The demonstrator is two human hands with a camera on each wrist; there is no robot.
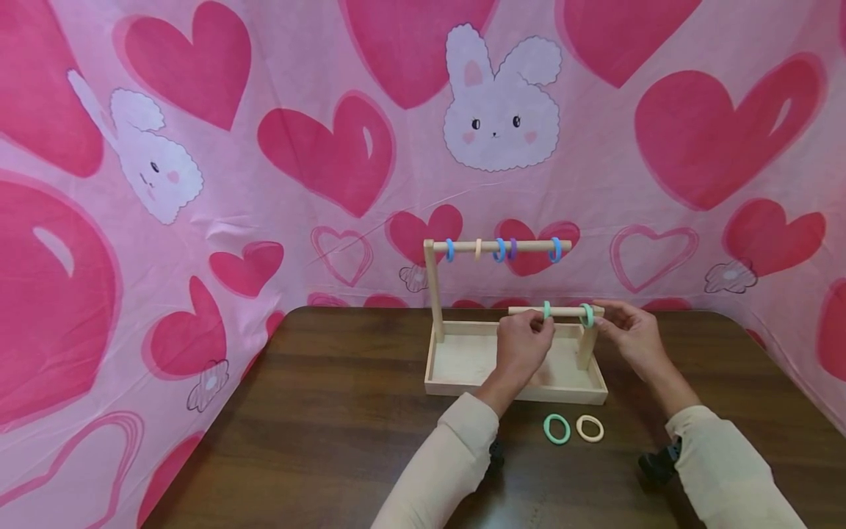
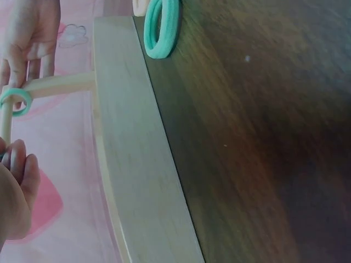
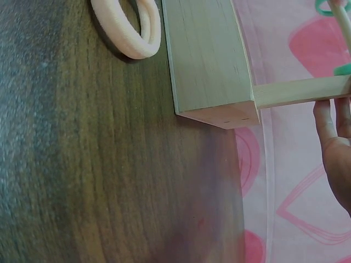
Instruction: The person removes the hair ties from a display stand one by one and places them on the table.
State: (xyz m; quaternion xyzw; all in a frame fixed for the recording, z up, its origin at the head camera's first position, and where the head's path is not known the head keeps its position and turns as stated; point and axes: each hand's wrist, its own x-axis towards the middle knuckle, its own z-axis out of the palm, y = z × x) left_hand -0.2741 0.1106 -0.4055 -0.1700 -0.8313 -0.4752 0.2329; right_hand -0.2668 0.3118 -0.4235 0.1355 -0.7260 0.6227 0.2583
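A wooden rack has an upper bar (image 1: pixel 463 246) and a lower bar (image 1: pixel 568 311) above a shallow tray (image 1: pixel 463 389). Two green hair ties hang on the lower bar. My left hand (image 1: pixel 522 344) pinches the inner green hair tie (image 1: pixel 547 309) with curled fingers. The outer green hair tie (image 1: pixel 587 316) sits near the post, beside my right hand (image 1: pixel 631 334). That hand's thumb and fingers hold the bar's post end; in the right wrist view its fingers (image 3: pixel 324 118) touch the post (image 3: pixel 296 92). Contact between the right thumb and the outer tie is unclear.
On the upper bar hang several hair ties: blue ones (image 1: pixel 450 250), a peach one (image 1: pixel 478 249) and a purple one (image 1: pixel 512 248). A loose green hair tie (image 1: pixel 546 430) and a cream hair tie (image 1: pixel 579 428) lie on the brown table (image 1: pixel 317 426) before the tray. Behind hangs a pink heart-patterned cloth (image 1: pixel 410 184).
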